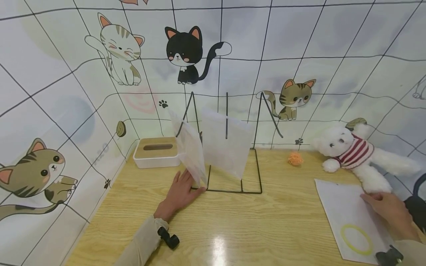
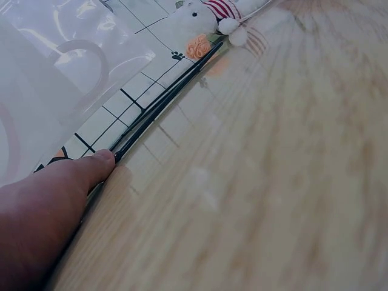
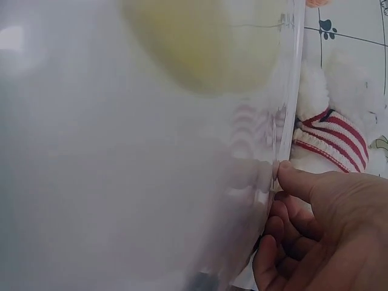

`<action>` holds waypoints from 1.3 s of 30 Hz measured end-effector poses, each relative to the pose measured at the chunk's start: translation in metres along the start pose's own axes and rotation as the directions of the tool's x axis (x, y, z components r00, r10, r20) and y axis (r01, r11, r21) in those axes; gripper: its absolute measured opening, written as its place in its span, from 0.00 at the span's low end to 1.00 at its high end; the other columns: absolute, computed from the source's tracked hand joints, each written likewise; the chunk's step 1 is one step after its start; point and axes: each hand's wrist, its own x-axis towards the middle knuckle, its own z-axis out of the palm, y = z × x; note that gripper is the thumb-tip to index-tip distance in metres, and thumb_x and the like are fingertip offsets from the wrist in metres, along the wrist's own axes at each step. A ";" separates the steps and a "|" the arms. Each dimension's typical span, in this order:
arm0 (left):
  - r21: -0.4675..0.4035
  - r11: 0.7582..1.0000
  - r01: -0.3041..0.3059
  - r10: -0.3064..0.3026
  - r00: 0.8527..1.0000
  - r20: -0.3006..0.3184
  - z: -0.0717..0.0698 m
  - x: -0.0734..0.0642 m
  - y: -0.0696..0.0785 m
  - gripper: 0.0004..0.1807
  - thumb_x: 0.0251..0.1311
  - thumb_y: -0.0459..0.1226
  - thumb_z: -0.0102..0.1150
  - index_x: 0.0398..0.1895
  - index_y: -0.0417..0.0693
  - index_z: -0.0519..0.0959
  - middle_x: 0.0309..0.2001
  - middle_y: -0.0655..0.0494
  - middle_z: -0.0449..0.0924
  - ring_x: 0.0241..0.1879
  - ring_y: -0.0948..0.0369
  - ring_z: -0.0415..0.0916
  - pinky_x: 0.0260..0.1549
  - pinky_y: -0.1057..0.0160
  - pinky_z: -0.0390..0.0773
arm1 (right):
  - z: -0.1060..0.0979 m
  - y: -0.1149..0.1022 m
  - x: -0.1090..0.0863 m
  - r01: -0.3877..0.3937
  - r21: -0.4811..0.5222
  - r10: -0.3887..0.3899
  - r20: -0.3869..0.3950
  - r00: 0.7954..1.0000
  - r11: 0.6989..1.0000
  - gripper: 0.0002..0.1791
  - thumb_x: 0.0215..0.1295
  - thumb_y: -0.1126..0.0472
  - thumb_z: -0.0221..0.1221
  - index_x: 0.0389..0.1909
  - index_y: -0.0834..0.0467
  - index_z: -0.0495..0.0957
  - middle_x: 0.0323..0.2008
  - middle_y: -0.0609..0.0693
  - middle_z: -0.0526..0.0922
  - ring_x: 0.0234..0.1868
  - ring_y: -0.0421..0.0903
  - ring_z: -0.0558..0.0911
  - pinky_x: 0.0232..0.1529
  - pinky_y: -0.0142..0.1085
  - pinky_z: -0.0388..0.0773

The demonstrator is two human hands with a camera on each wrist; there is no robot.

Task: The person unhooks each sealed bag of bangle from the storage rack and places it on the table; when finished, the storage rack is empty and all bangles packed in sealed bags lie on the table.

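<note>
rack of black wire (image 1: 233,191), touched at its front-left corner; frosted white plastic bag with a yellow ring (image 1: 342,210), pinched by one edge
the left hand (image 1: 179,190) has its grip apart, thumb on the rack's base bar, perhaps to stop sliding; the right hand (image 1: 389,210) has its grip clamped on the bag, over the wooden worktop's (image 1: 283,221) right side, probably edge-held against creasing.

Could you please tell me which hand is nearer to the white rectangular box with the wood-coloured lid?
Left: the left hand is in front of the box, slightly right; the right hand is far right of it.
</note>
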 end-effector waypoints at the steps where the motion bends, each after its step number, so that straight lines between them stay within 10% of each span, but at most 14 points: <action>1: 0.003 1.000 0.000 0.000 1.000 0.000 0.000 0.000 0.000 0.46 0.65 0.59 0.56 0.80 0.53 0.52 0.81 0.53 0.47 0.79 0.50 0.47 0.71 0.33 0.50 | 0.001 0.001 0.001 0.002 0.001 -0.002 -0.001 1.000 1.000 0.22 0.72 0.52 0.54 0.37 0.72 0.73 0.30 0.63 0.74 0.34 0.56 0.72 0.36 0.47 0.67; 15: -0.004 1.000 0.018 -0.018 0.999 0.033 -0.001 -0.002 0.002 0.45 0.66 0.61 0.53 0.80 0.52 0.53 0.81 0.53 0.47 0.80 0.51 0.46 0.72 0.35 0.48 | 0.001 0.016 -0.013 0.023 0.025 -0.022 -0.054 0.998 0.999 0.24 0.75 0.51 0.48 0.38 0.72 0.72 0.29 0.62 0.73 0.32 0.55 0.72 0.33 0.45 0.68; 24: -0.004 0.999 0.031 -0.031 0.999 0.030 0.001 0.000 -0.001 0.45 0.66 0.61 0.54 0.80 0.54 0.51 0.81 0.55 0.45 0.80 0.53 0.43 0.72 0.36 0.47 | -0.019 -0.021 -0.040 0.177 0.048 -0.165 -0.196 0.967 0.983 0.27 0.74 0.45 0.46 0.29 0.67 0.71 0.23 0.58 0.72 0.27 0.52 0.70 0.28 0.43 0.62; 29: -0.003 1.000 0.029 -0.029 0.999 0.028 0.002 0.001 -0.002 0.46 0.65 0.61 0.54 0.80 0.54 0.52 0.81 0.54 0.46 0.80 0.52 0.45 0.72 0.35 0.47 | -0.021 -0.046 -0.060 0.345 0.059 -0.323 -0.235 0.917 0.937 0.29 0.76 0.41 0.44 0.23 0.60 0.68 0.18 0.50 0.68 0.22 0.48 0.66 0.23 0.38 0.58; 39: -0.005 1.000 0.002 -0.002 1.000 -0.001 -0.001 -0.001 0.000 0.45 0.65 0.60 0.55 0.79 0.53 0.54 0.80 0.52 0.49 0.79 0.50 0.48 0.70 0.34 0.50 | -0.004 -0.094 -0.082 0.621 0.104 -0.548 -0.372 0.749 0.777 0.28 0.75 0.42 0.49 0.17 0.54 0.61 0.12 0.44 0.59 0.13 0.39 0.55 0.15 0.33 0.50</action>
